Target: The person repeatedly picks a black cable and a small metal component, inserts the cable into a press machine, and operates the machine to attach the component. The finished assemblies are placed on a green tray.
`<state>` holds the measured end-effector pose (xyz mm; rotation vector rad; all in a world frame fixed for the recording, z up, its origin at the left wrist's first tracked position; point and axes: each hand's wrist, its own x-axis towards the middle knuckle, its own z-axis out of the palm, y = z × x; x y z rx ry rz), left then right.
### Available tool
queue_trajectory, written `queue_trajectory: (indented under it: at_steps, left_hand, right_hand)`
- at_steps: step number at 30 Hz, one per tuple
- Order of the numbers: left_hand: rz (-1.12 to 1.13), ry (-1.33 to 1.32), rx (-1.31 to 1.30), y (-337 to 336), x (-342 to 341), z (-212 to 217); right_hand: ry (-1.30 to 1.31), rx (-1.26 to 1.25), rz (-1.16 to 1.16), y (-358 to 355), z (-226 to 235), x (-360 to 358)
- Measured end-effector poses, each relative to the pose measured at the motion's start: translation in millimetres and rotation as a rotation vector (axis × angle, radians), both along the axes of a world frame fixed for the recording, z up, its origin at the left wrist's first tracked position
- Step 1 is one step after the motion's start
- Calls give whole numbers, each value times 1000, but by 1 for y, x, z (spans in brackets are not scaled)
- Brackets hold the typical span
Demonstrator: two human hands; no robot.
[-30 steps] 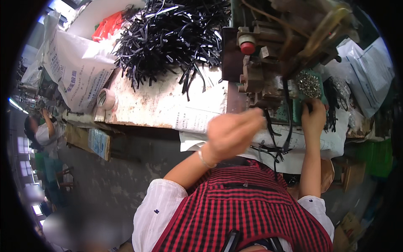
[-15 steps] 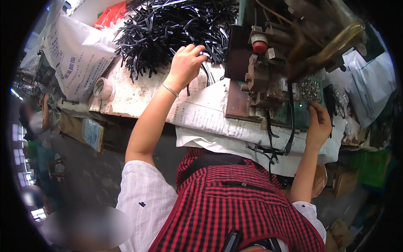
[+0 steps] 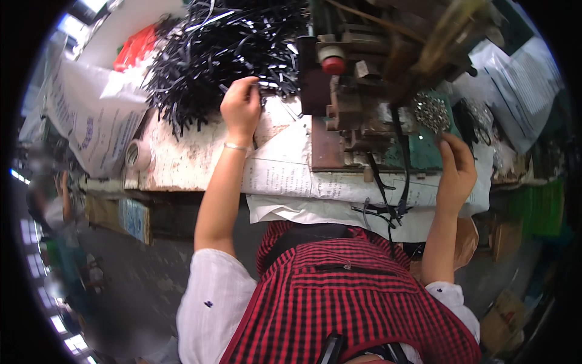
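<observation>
My left hand (image 3: 241, 112) is at the near edge of a large heap of black eyeglass temples (image 3: 224, 54). Its fingers are curled and pinched on a dark, thin piece that looks like one of these temples; most of it is hidden. My right hand (image 3: 456, 176) sits by the green work surface, just below a pile of small metal parts (image 3: 431, 112). Thumb and forefinger are pressed together there; anything between them is too small to name. Between my hands stands a worn metal bench machine (image 3: 364, 109) with a red button (image 3: 333, 65).
Black temples (image 3: 394, 209) dangle at the machine's front over white printed sheeting (image 3: 279, 176). A tape roll (image 3: 138, 155) and a white sack (image 3: 91, 124) stand at the left, a red bag (image 3: 134, 48) behind. Plastic bags (image 3: 515, 91) lie at the right. Another person is far left.
The whole view has shifted and tilted a little. My left fingers have curled in more beside the heap. My right hand keeps its pinch near the metal parts.
</observation>
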<state>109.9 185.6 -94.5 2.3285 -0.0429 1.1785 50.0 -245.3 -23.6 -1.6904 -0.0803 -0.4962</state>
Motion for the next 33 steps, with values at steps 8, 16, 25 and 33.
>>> queue_trajectory:
  at_steps: [8, 16, 25, 33]
  left_hand:
    - [-218, -31, -882, -48, -42, 14]
    - [-446, -247, -542, -131, -80, 133]
    - [-647, -357, 353, -203, -75, 116]
    - [-678, -375, 353, -201, -65, 109]
  right_hand:
    - [-177, 27, 80, 85, 29, 36]
    - [-63, 329, 222, 96, 47, 21]
    - [60, 162, 496, 56, 71, 11]
    - [104, -479, -137, -35, -31, 44]
